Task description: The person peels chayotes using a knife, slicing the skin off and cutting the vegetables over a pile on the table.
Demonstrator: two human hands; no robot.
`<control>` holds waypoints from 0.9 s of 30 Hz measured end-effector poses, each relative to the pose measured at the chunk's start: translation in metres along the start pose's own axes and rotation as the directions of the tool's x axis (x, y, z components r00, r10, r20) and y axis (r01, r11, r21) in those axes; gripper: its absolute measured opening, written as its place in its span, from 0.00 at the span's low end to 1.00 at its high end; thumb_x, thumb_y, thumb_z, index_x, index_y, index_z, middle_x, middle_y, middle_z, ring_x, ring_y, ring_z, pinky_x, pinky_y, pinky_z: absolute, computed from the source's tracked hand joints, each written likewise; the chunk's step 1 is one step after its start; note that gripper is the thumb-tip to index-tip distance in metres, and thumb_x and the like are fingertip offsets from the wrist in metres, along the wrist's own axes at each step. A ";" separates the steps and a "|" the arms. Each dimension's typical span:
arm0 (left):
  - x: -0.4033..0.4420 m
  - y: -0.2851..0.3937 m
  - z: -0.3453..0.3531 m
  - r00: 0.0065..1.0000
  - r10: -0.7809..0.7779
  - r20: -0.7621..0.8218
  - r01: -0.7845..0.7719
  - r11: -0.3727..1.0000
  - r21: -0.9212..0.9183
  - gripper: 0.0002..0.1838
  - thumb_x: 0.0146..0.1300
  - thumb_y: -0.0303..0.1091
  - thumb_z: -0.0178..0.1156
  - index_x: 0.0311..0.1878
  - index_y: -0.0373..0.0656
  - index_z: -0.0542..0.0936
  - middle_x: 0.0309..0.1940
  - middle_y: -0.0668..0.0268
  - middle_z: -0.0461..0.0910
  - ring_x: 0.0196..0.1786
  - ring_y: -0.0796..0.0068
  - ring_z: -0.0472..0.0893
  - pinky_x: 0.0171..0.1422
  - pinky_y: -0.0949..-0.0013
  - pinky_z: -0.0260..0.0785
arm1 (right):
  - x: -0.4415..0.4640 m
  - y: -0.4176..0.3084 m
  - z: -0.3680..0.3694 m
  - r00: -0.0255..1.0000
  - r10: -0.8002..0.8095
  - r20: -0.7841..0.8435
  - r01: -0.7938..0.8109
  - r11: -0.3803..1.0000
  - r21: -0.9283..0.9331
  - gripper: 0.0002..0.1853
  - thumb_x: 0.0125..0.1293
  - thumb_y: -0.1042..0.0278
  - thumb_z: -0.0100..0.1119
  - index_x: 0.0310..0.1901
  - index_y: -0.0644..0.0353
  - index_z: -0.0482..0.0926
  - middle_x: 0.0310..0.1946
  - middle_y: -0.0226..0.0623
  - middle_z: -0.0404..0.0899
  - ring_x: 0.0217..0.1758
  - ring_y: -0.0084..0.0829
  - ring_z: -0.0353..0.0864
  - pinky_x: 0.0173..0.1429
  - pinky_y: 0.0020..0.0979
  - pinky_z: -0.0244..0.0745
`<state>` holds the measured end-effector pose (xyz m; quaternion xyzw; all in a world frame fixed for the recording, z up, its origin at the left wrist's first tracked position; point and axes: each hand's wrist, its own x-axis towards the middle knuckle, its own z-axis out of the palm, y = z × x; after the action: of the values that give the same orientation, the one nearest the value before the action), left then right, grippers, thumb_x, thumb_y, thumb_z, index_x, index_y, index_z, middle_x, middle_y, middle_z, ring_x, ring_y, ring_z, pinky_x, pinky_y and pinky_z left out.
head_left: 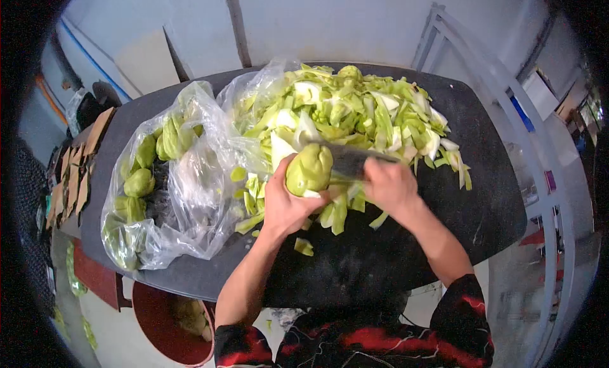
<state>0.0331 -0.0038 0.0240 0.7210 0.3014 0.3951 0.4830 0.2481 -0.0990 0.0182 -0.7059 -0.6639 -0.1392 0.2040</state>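
My left hand (pixel 288 200) is closed round a pale green chayote (pixel 309 169), held up over the table with a bit of white flesh showing at its lower end. In my right hand (pixel 390 187) is a knife, its handle hidden by the fingers and slightly blurred. The wide dark blade (pixel 346 160) points left and reaches close behind the chayote; whether it touches cannot be made out. Behind both hands spreads a large heap of green and white chayote peelings (pixel 374 114). Loose strips lie just below the knife.
A clear plastic bag (pixel 209 209) with several whole chayotes (pixel 139 183) rests on the left of the dark table (pixel 457 228). Below the table's left front edge stands a reddish-brown bucket (pixel 155 330) with pale pieces inside. A grey metal frame (pixel 545 177) rises at the right.
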 end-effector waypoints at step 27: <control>-0.003 -0.025 -0.002 0.976 0.133 -0.172 -0.100 0.977 0.190 0.39 0.44 0.43 0.76 0.58 0.39 0.72 0.45 0.51 0.83 0.49 0.54 0.83 0.56 0.60 0.72 | -0.016 -0.068 -0.051 0.914 -0.371 -0.163 0.391 0.913 0.113 0.11 0.50 0.66 0.62 0.23 0.54 0.68 0.16 0.31 0.70 0.19 0.34 0.77 0.24 0.35 0.74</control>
<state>0.0287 0.0028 0.0003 0.7388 0.3362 0.4586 0.3618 0.1831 -0.1349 0.0620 -0.5347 -0.7816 -0.1768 0.2682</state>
